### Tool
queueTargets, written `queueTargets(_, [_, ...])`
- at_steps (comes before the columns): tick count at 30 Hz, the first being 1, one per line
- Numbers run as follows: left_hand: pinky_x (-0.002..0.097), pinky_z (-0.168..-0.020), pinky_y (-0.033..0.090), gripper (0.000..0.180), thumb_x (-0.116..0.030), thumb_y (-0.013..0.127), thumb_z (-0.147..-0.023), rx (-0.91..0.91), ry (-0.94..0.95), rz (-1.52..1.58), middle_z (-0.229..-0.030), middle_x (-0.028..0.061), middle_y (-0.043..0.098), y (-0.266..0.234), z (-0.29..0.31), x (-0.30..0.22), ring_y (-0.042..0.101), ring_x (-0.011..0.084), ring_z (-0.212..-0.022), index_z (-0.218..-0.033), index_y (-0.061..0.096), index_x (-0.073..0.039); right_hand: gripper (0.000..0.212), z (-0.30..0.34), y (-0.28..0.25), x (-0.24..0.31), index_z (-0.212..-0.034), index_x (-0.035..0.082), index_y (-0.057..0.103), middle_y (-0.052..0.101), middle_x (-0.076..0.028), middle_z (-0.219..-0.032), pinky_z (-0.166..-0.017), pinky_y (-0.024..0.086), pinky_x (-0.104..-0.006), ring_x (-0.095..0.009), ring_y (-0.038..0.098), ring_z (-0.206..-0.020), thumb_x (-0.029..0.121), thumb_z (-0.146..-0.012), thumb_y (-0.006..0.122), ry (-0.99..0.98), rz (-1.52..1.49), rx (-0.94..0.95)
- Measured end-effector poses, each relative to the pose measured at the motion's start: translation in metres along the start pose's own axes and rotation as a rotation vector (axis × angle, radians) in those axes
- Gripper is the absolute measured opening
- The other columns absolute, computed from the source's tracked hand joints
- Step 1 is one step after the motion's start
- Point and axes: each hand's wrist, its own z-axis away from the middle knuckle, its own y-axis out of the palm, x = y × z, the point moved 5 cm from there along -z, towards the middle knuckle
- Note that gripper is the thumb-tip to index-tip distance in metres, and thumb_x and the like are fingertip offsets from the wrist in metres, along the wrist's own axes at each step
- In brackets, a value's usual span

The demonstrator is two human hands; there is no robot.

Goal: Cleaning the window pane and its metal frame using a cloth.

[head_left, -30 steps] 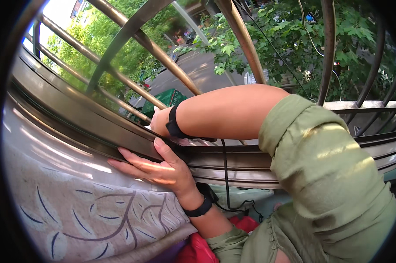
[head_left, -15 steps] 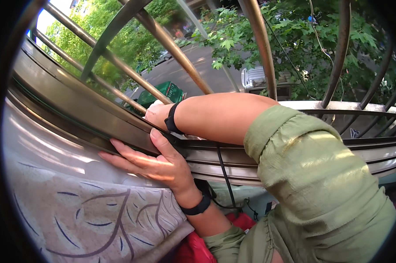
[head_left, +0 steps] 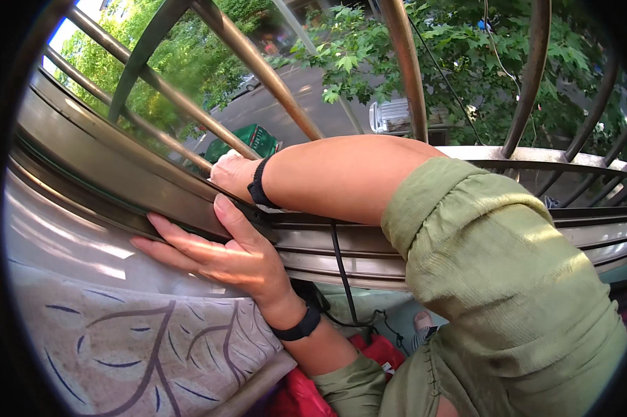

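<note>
My left hand (head_left: 240, 263) lies against the lower edge of a bronze-coloured metal window frame (head_left: 126, 177). Its fingers stretch out along the frame's underside, and the thumb rests upright on the frame's face. Across the track, my right arm reaches over to the outer side of the frame. There my right hand (head_left: 231, 174) is bent at the wrist, close to the frame's outer edge and the window bars. Its fingers are mostly hidden behind the frame, so what they touch does not show. Black bands circle both wrists.
Metal security bars (head_left: 258, 69) curve outside the window. A black cable (head_left: 342, 271) hangs over the window track (head_left: 313, 240). Leaf-patterned fabric (head_left: 139, 347) covers the ledge at lower left. Red cloth (head_left: 306, 396) lies below. Outside are trees, a road and a green container (head_left: 254, 141).
The whole view has shifted slightly, so frame, bars and hands sit further left. Both hands keep their places on the frame. The cable still hangs over the track.
</note>
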Motion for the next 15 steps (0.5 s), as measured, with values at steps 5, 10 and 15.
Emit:
queueTargets(5, [0.0524, -0.109, 0.035, 0.069, -0.026, 0.061, -0.095, -0.018, 0.005, 0.016, -0.150, 0.0402, 0.010, 0.000, 0.001, 0.000, 0.029, 0.0504, -0.138, -0.146, 0.028, 0.005, 0.027, -0.001, 0.003, -0.007, -0.103, 0.008, 0.071, 0.071, -0.016, -0.097, -0.077, 0.055, -0.0422, -0.031, 0.069, -0.094, 0.024, -0.083, 0.063, 0.045, -0.087, 0.136])
queueTargets(10, [0.0524, -0.109, 0.034, 0.069, -0.028, 0.061, -0.095, -0.021, 0.014, 0.000, -0.150, 0.0398, 0.009, 0.000, 0.002, 0.002, 0.028, 0.0504, -0.138, -0.147, 0.028, 0.004, 0.028, 0.000, 0.006, 0.003, -0.103, 0.007, 0.071, 0.071, -0.016, -0.098, -0.077, 0.055, -0.0427, -0.031, 0.069, -0.095, 0.025, -0.083, 0.063, 0.032, 0.068, 0.213])
queueTargets(15, [0.0524, -0.110, 0.033, 0.069, -0.030, 0.061, -0.095, -0.018, -0.017, 0.017, -0.150, 0.0391, 0.010, 0.000, 0.002, -0.001, 0.024, 0.0492, -0.140, -0.146, 0.029, 0.004, 0.029, 0.000, 0.003, 0.008, -0.104, 0.006, 0.071, 0.071, -0.016, -0.099, -0.077, 0.055, -0.0432, -0.031, 0.069, -0.095, 0.026, -0.084, 0.062, -0.010, 0.177, 0.267])
